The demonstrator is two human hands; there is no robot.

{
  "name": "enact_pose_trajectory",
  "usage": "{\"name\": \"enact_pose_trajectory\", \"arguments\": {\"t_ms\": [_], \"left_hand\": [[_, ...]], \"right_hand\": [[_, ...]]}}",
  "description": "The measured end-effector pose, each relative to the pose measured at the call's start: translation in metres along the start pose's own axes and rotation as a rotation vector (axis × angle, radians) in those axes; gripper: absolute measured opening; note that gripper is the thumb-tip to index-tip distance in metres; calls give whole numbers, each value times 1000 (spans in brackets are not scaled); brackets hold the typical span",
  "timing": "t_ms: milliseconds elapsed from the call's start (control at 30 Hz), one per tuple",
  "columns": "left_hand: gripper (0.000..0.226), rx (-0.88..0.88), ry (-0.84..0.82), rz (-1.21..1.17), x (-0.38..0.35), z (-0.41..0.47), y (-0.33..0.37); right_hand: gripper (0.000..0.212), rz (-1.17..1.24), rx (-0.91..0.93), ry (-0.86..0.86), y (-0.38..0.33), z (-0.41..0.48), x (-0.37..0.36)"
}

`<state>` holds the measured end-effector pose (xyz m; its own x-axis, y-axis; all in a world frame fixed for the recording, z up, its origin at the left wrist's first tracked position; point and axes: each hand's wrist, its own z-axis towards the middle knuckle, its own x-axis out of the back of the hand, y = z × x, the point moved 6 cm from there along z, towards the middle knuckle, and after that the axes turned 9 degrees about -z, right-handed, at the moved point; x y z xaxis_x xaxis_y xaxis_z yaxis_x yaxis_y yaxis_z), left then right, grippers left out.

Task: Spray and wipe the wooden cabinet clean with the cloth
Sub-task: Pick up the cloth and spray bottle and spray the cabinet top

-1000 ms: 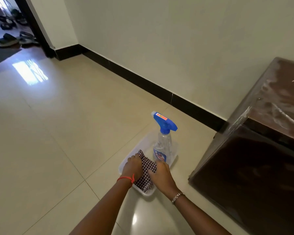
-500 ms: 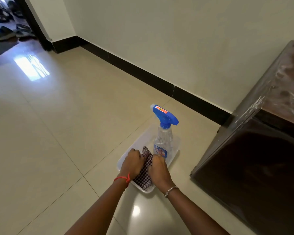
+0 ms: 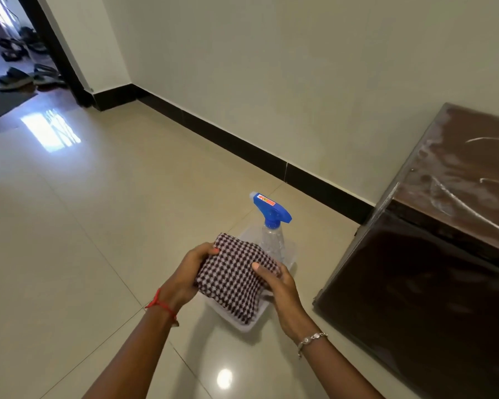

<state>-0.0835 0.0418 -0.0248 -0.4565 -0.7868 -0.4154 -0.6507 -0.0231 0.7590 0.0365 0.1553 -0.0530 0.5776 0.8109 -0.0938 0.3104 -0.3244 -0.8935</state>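
Holding the folded cloth [image 3: 236, 272] above its tray [image 3: 242, 323], your left hand [image 3: 189, 272] and right hand [image 3: 280, 286] both curled round its edges, shift it to one hand before reaching for the spray bottle [image 3: 271, 223].

The cloth [image 3: 236, 275], checked in dark and white, is folded into a thick pad. The left hand [image 3: 188, 272] grips its left edge and the right hand [image 3: 280, 286] its right edge, holding it over a clear tray [image 3: 242, 323] on the floor. The spray bottle [image 3: 271, 223], clear with a blue trigger head, stands upright in that tray just behind the cloth. The dark wooden cabinet [image 3: 429, 283] stands to the right against the wall, its top smeared with whitish streaks.
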Motion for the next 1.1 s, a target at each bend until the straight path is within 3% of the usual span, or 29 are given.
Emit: {"name": "enact_pose_trajectory", "arguments": {"t_ms": [100,167,333,400,500,600,700,867,1000,1100], "left_hand": [[20,79,-73,-273,-8,-10,-1],[37,117,-142,-383,-14,-15,-3],[81,247,-202,-381,-15,-21,-19],[85,275,-182,-376,-8,-21,-22],[75,238,-136,-431,1,-22,-18],[86,167,-87,-475,9,-22,-12],[94,106,-70,-475,13,-21,-6],[94,57,-51,-531,18,-16,-2],[94,7,-32,-610,23,-14,-4],[64,-12,-19,-623,18,-17,-4]], "right_hand": [[55,111,-5,-5,-11,-5,1],[44,54,25,29,-22,-8,1],[42,-337,45,-20,-44,-9,6],[44,-528,-3,-59,-50,-9,14],[53,-724,-36,101,-67,3,38],[76,-599,58,101,-87,23,38],[76,-447,199,-18,-99,37,22],[51,-411,265,-74,-100,47,5],[21,-470,352,10,-101,42,7],[20,-405,387,123,-110,34,16]]}}
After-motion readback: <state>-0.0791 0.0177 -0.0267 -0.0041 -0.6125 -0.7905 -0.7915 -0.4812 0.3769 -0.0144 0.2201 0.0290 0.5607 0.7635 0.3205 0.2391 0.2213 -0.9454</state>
